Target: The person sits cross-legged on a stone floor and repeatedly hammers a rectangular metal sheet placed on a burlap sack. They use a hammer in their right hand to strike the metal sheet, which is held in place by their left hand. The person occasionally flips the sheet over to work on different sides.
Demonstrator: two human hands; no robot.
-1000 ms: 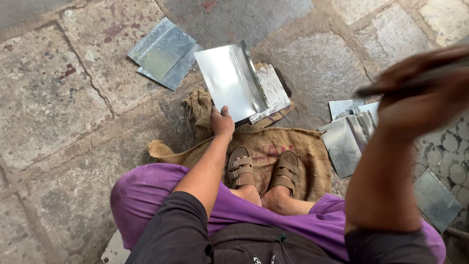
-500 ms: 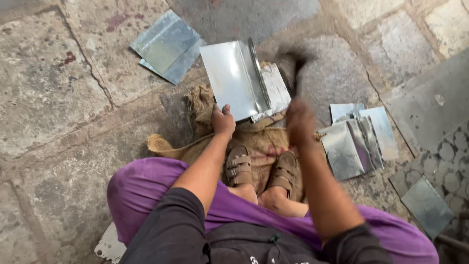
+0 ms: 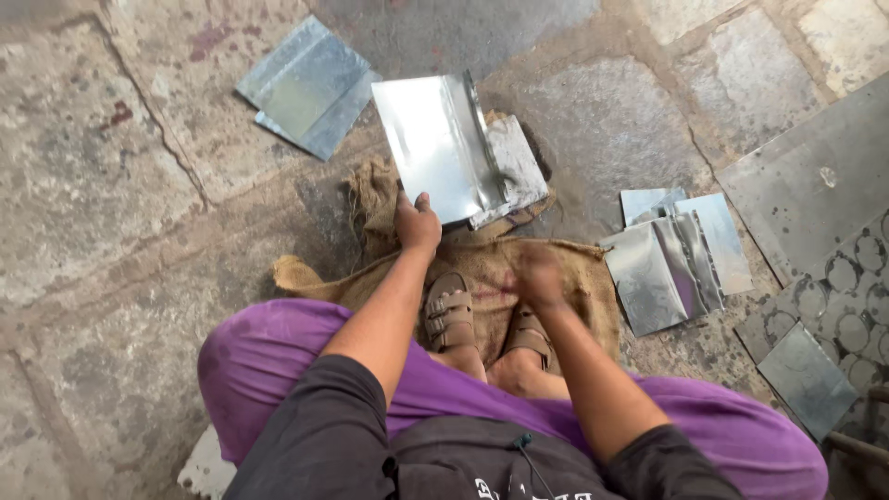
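Now | left hand (image 3: 418,223) grips the near edge of a bent metal sheet (image 3: 437,146) lying on burlap sacking (image 3: 482,264) | right hand (image 3: 534,275) blurred above sacking, finger state unreadable | flat sheets (image 3: 673,262) stacked to the right

Right hand (image 3: 535,275) motion-blurred, grip unclear

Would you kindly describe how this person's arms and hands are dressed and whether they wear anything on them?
Both forearms are bare. Dark grey sleeves end near the elbows. The left hand and the right hand are bare, with no gloves; no rings, watch or bands show, though the right hand is motion-blurred, so small details there cannot be told.
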